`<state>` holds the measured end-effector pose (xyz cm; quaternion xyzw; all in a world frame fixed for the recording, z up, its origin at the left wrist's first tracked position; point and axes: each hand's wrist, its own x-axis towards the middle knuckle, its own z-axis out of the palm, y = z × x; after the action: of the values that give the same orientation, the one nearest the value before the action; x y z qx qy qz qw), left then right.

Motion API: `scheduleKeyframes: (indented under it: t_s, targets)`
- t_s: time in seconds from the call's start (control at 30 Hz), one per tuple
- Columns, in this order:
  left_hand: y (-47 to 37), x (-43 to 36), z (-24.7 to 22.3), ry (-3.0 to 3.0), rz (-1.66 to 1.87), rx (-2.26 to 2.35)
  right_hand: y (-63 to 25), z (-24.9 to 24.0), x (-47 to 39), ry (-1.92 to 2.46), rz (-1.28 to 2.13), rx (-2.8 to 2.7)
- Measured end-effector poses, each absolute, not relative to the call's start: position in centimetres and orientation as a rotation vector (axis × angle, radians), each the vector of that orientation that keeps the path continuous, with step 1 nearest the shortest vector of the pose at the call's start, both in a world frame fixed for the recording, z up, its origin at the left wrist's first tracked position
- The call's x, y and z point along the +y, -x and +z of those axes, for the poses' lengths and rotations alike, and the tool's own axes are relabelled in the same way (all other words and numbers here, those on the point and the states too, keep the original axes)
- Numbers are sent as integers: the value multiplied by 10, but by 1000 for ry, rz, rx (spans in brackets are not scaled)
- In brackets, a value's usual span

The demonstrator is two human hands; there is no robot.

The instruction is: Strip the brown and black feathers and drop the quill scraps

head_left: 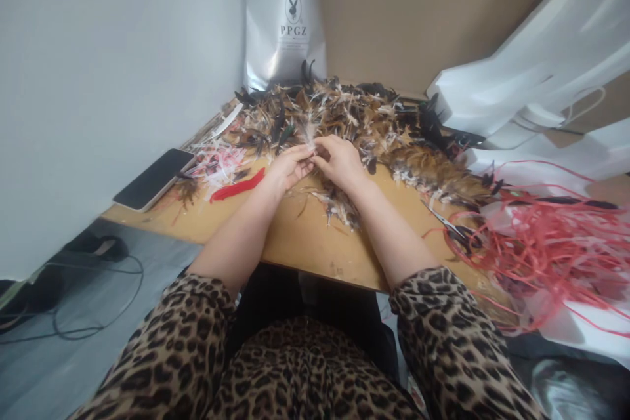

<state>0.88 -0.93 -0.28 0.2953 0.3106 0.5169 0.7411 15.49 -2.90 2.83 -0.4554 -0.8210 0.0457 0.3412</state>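
Tan tabletop (315, 243), feathers (344, 115) heaped across it, phone (155, 180), red strip (238, 186), scissors (459, 231), red strings (556, 243)

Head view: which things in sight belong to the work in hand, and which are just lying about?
Likely belonging:
pale feather at the fingertips of the left hand and right hand
feather heap
perhaps the scissors and pink-red strands

Probably just lying about:
phone
floor cable

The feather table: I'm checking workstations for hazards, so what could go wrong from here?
The phone might be knocked off, lying near the table's edge. The scissors, beside tangled red strands, could snag when lifted. The pale feather at the fingertips may slip into the feather pile.
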Motion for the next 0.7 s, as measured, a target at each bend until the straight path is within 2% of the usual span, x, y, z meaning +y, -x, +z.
scheduleKeyframes:
  t_s: [0.3, 0.57, 0.7]
  targets:
    - [-9, -15, 2, -745, 1077, 747, -154, 26, -29, 1309, -148, -2216]
    - [-3, -8, 4, -729, 1292, 797, -187, 46, -19, 1561, 251, -2071]
    - [0, -4, 1, -719, 1330, 788, -194, 45, -16, 1613, 332, -2097]
